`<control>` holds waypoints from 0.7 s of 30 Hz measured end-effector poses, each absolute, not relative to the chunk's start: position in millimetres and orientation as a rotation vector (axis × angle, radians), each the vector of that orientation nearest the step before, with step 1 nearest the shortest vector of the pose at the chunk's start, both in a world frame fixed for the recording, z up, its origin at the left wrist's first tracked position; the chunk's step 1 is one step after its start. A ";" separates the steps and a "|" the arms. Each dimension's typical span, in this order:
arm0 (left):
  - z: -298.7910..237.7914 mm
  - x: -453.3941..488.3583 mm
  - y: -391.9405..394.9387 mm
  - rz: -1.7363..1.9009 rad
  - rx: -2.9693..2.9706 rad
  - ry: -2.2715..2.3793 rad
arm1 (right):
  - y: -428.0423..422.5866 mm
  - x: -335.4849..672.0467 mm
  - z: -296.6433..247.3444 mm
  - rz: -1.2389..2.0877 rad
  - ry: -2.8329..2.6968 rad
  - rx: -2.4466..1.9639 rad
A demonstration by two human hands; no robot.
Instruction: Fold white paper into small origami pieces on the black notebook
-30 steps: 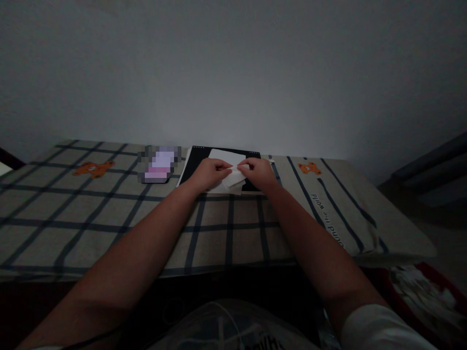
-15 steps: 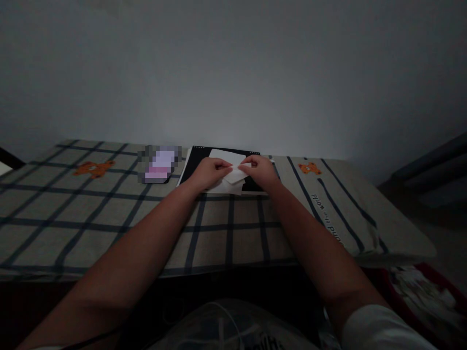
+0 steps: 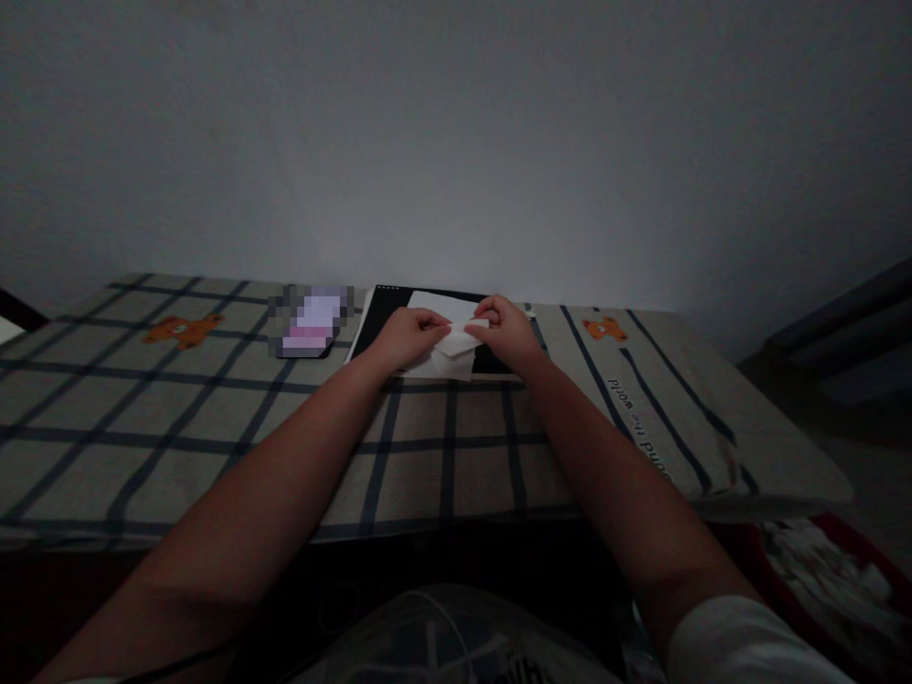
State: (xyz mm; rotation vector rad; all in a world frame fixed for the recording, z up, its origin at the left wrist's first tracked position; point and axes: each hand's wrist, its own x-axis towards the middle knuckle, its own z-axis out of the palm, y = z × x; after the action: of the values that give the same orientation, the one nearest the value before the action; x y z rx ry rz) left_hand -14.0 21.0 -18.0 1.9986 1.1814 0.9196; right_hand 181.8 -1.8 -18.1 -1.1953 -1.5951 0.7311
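Note:
A small white sheet of paper [image 3: 450, 350], partly folded, lies over a black board [image 3: 383, 317] at the far side of the table. My left hand [image 3: 406, 335] pinches the paper's left part, fingers closed on it. My right hand [image 3: 504, 332] pinches the paper's upper right edge, fingers curled and closed on it. Both hands meet over the paper with fingertips almost touching. Another white sheet [image 3: 433, 304] shows beneath, behind the hands.
The table wears a beige cloth with dark checks [image 3: 214, 418] and orange bear prints [image 3: 181, 330]. A blurred purple-pink object [image 3: 312, 320] lies left of the board. A pale wall stands behind. A red container with white scraps [image 3: 826, 570] sits low at right.
My right hand has lifted slightly and drawn the paper's edge up and a little left. The left hand has barely moved.

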 end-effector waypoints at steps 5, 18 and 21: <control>-16.9 -13.6 18.7 0.921 1.943 1.209 | -4.5 180.6 -16.3 0.720 -1.612 -1.230; -17.7 -12.7 17.7 0.913 1.988 1.234 | -8.9 178.8 -12.2 0.563 -1.670 -1.297; -16.2 -12.2 16.1 0.918 1.977 1.260 | -7.6 179.6 -14.4 0.584 -1.683 -1.270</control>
State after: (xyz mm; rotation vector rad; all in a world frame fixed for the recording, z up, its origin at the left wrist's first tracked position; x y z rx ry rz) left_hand -12.2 16.1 -16.2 1.9772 1.2596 0.9185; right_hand 179.6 -7.6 -14.4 -1.2703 -1.6825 0.5837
